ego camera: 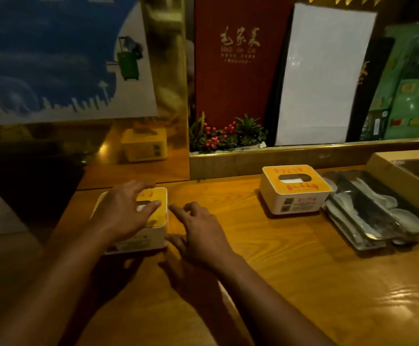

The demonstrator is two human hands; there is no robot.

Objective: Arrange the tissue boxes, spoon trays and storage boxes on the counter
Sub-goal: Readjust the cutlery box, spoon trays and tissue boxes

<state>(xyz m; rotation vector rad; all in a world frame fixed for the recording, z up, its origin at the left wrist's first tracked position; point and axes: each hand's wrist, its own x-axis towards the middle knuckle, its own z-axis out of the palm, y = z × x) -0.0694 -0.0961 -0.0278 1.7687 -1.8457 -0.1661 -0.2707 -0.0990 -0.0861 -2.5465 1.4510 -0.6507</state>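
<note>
Hands meet at the near tissue box (153,218), a white box with a yellow lid that stands at the left end of the wooden worktop (291,270). The left hand (126,211) lies flat on the lid, fingers spread wide over the slot, gripping nothing. The right hand (198,233) is just beside the box's right wall, fingers loosely parted, the thumb close to the lower corner; whether it touches the box is unclear. A second tissue box (293,191) of the same kind stands well apart to the right, near the back edge. Just beside it on the right lie spoon trays (368,211), stacked, with pale spoons (401,218) in them. A mirrored panel (143,143) behind the near box reflects it. Red berry plants (223,136) sit behind the back ledge.
</note>
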